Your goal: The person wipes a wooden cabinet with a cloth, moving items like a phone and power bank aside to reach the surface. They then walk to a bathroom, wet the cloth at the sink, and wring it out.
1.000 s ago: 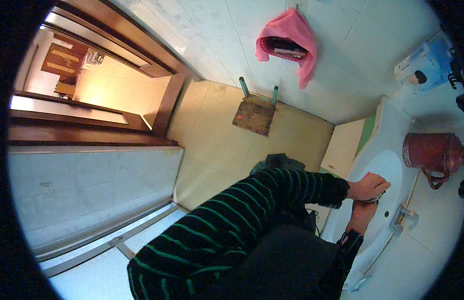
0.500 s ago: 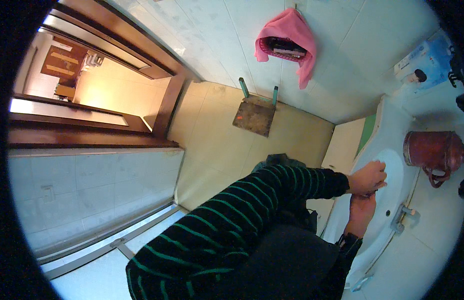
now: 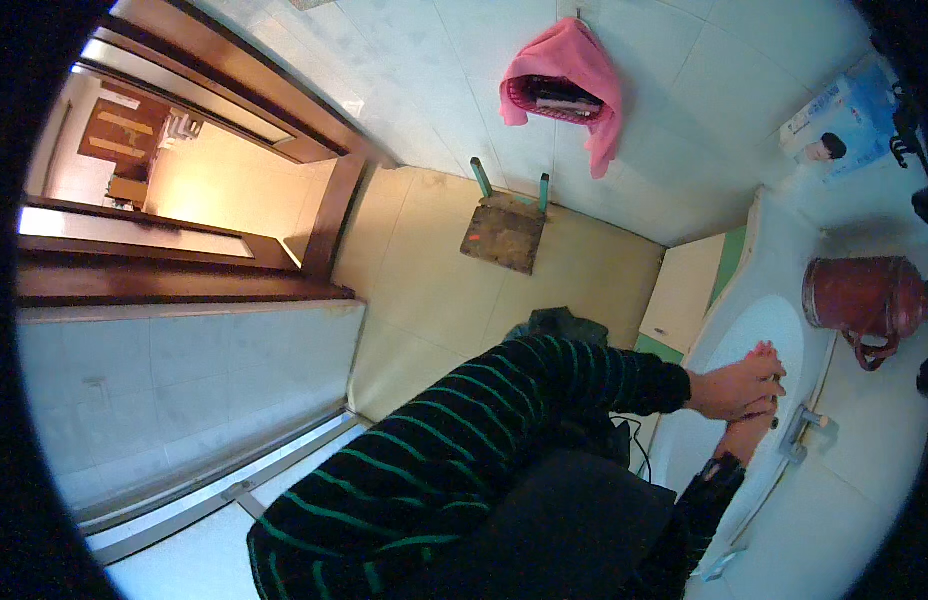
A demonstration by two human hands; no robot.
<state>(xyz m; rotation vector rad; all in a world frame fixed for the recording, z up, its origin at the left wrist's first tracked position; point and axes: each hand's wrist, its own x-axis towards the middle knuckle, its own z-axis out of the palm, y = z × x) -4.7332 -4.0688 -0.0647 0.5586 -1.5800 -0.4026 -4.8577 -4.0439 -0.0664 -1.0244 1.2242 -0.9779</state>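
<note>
Over the white washbasin [image 3: 709, 345], my left hand [image 3: 729, 388] comes in from the left and lies across my right hand [image 3: 752, 430]. The left fingers are wrapped over the right hand, palm against it. Pinkish fingertips, seemingly the right hand's, stretch out past the left hand; the rest of them is covered. No object shows between the hands. Close beside them, on the right, is the basin's tap [image 3: 806, 428]. A dark red jug [image 3: 862, 300] with a handle stands on the basin's rim at the far right.
A small low stool [image 3: 504, 235] with green legs stands on the tiled floor. A pink cloth [image 3: 594, 65] hangs on the wall around a pink basket [image 3: 554, 100]. The blue-and-white package [image 3: 849, 125] is at the upper right. A brown-framed doorway [image 3: 329, 225] opens at the left.
Both hands have moved slightly right and down, nearer the tap. The left hand lies further over the right, and pinkish fingertips now show beyond it. The view has shifted slightly.
</note>
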